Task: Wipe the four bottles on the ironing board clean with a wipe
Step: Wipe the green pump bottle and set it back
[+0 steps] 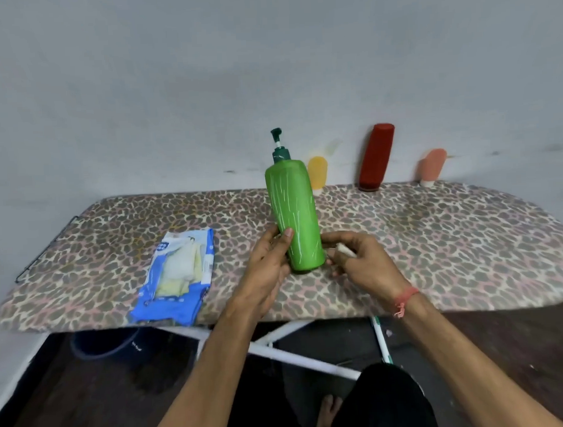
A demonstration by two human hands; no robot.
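The left hand (269, 261) grips the green pump bottle (294, 213) low on its body, thumb laid across the front and the fingers wrapped behind, holding it tilted with the pump head leaning away towards the wall. The right hand (358, 255), just to the right of the green pump bottle's base, has its fingers curled round a small pale wad, which looks like the wipe (342, 249), though little of it shows; it sits right against the bottle's lower side. A red thread band (404, 300) circles the right wrist.

The green pump bottle's base is just above or resting on the ironing board (450, 239), near its front middle; I cannot tell which. Behind the green pump bottle, partly hidden by it, stands the yellow bottle (318, 173) against the wall. Further right of it along the board's back edge stand the red bottle (375, 157) and then the peach bottle (431, 166), all cap-down and leaning a little. To the left of the green pump bottle, well apart, a blue wipe packet (177, 274) lies flat on the board.
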